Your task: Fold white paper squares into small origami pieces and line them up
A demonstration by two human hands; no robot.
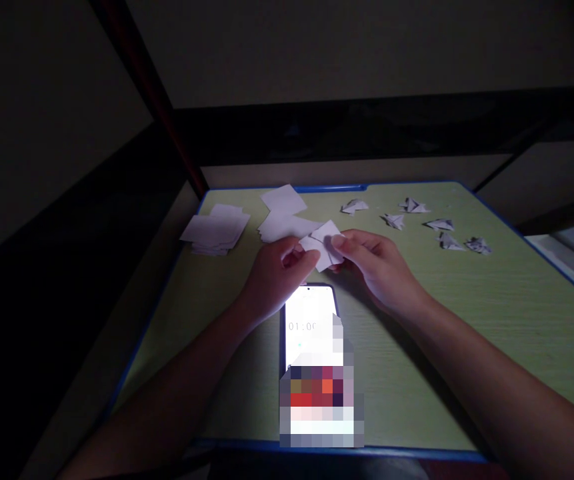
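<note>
Between both hands, above the table, is a small white folded piece of paper (327, 235) with creases across it. My left hand (277, 273) pinches its left corner, the thumb lying on top. On the other side, my right hand (374, 263) grips the right part between thumb and fingers. Some of the fingers are hidden under the paper. Just below the hands lies a lit smartphone (309, 307) with a timer on its screen; its lower part is blurred out. White paper sheets (284, 200) lie right behind my left hand.
A stack of white paper squares (211, 230) sits at the left of the green table (467, 333). Several small folded paper figures (413, 205) are scattered at the back right. The table has a blue edge (317, 188), with dark walls behind.
</note>
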